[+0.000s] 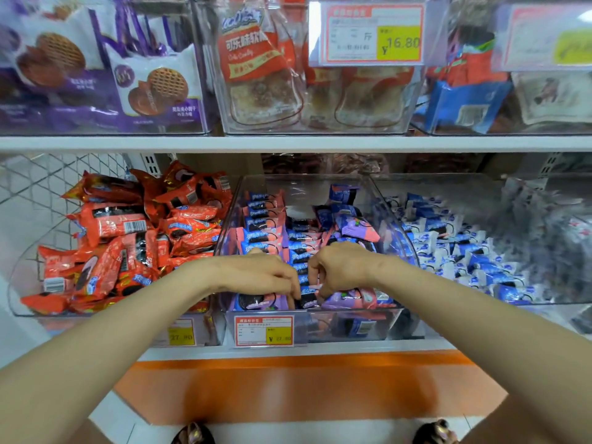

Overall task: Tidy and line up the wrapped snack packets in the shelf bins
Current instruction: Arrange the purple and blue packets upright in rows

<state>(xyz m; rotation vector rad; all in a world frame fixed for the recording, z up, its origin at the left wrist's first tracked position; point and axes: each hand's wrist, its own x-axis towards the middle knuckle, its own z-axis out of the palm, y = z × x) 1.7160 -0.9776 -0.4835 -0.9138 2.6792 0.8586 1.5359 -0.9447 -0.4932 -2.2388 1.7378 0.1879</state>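
- Nearest, at the bottom edge, the tips of two shoes (193, 434) show on the floor, in front of an orange strip (288, 386) along the base of the shelving.
- A red-framed price label (264, 331) with a yellow patch hangs on the near wall of the middle bin (352, 325), a clear plastic tub.
- Both forearms reach in over that near wall.
- The left hand (262, 277) is palm down at the near end of the bin. Its fingers curl down and grip the blue-and-purple packets (301, 237) just under them.
- The right hand (339, 270) sits just right of the left, almost touching it. Its fingers are curled in, pinching packets of the same kind.
- A row of these packets stands on edge between the two hands and runs away from them toward the far wall. A second row lies along the bin's left side, and looser ones are tumbled on its right.
- In the left bin (19, 274), red packets (128, 238) are heaped untidily, well left of the left hand.
- In the right bin (512, 303), blue-and-white packets (448, 248) lie loosely piled, right of the right hand.
- Above, a white shelf board (288, 144) crosses the view.
- Farthest up, clear bins hold purple waffle packs (153, 88) at left and red cola-candy bags (253, 56) in the middle, beside a price tag (371, 35) reading 16.80.
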